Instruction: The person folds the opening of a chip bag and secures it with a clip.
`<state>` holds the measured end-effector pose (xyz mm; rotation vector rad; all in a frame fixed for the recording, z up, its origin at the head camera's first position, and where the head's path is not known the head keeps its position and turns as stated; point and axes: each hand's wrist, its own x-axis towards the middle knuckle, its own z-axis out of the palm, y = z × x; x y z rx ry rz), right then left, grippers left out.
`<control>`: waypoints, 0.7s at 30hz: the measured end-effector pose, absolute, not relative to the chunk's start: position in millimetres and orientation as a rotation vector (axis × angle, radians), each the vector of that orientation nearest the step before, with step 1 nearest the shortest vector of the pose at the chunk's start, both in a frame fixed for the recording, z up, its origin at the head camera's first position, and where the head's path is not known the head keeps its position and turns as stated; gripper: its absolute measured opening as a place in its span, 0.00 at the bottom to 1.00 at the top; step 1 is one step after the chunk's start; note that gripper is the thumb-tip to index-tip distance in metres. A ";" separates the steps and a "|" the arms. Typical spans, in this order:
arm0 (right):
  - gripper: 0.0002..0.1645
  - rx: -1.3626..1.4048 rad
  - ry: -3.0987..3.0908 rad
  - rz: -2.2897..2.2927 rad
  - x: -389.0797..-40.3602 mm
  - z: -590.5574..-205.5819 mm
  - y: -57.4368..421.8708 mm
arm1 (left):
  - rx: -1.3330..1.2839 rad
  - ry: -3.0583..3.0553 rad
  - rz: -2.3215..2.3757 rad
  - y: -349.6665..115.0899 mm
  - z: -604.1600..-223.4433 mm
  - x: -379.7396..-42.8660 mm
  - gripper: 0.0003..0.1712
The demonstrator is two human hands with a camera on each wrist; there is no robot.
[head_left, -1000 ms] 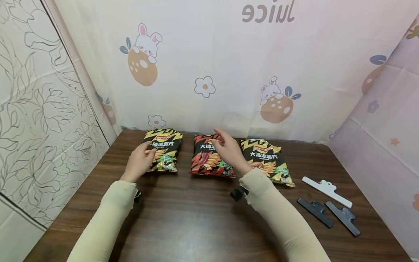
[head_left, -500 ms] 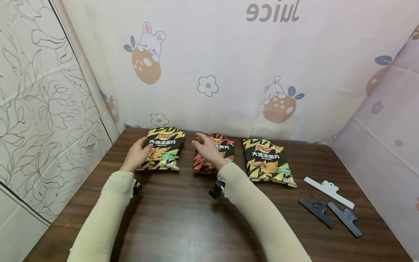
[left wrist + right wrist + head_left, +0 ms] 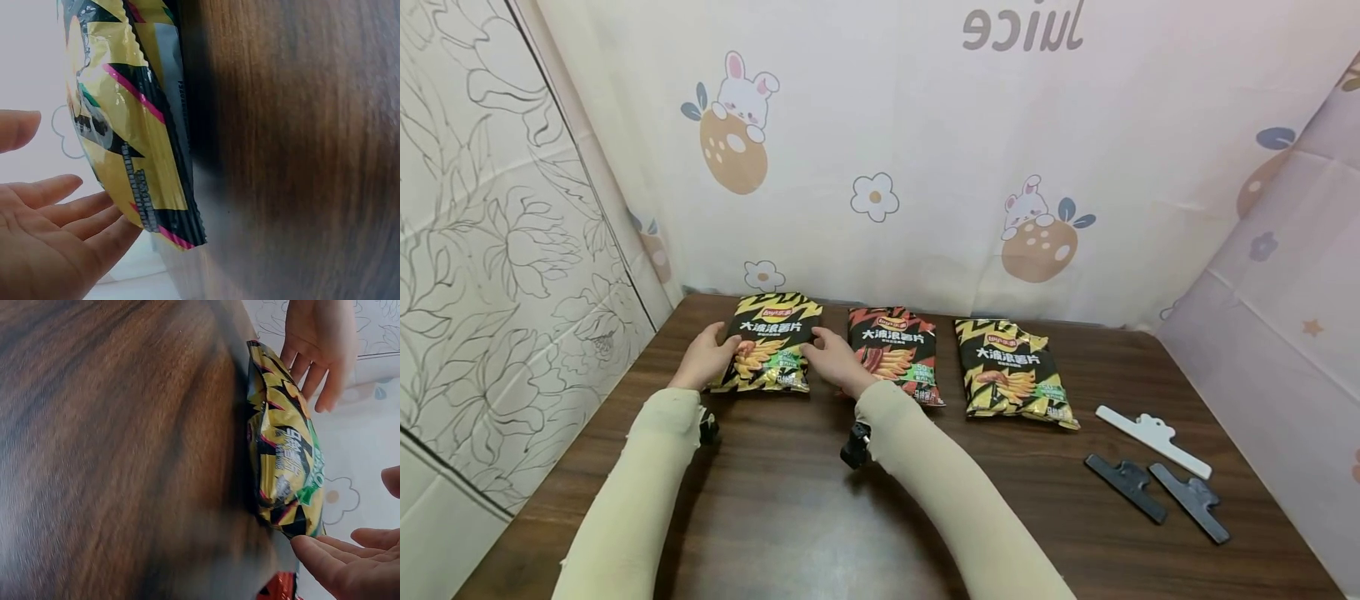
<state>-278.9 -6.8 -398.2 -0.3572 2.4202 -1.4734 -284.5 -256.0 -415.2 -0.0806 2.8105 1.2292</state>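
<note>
A yellow and black bag of potato chips (image 3: 771, 342) lies at the left of the row on the table, between the two hands. My left hand (image 3: 706, 357) is at its left side; in the left wrist view the fingers (image 3: 94, 215) are fairly straight and touch the bag's edge, with the thumb apart from it. My right hand (image 3: 837, 360) is at the bag's right side; in the right wrist view its fingertips (image 3: 306, 545) meet the bag's lower corner, the thumb held away. Beside the right hand lies a red and black bag of chips (image 3: 898, 354).
Another yellow and black chip bag (image 3: 1013, 373) lies farther right. A white clip (image 3: 1153, 439) and two black clips (image 3: 1125, 487) rest on the right of the brown wooden table (image 3: 790, 508). A printed curtain (image 3: 925, 117) hangs behind.
My right hand has moved left, from over the red bag to the right side of the left yellow bag. My left hand has stayed by that bag's left side.
</note>
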 end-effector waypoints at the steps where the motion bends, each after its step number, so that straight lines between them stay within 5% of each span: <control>1: 0.36 -0.344 2.413 -1.475 -278.8 -399.5 -9.1 | -0.084 2.803 1.232 -256.5 -415.9 -285.3 0.40; 21: 0.36 -0.202 2.313 -1.599 -275.4 -420.5 -30.2 | -0.136 2.605 1.312 -260.8 -425.3 -295.5 0.43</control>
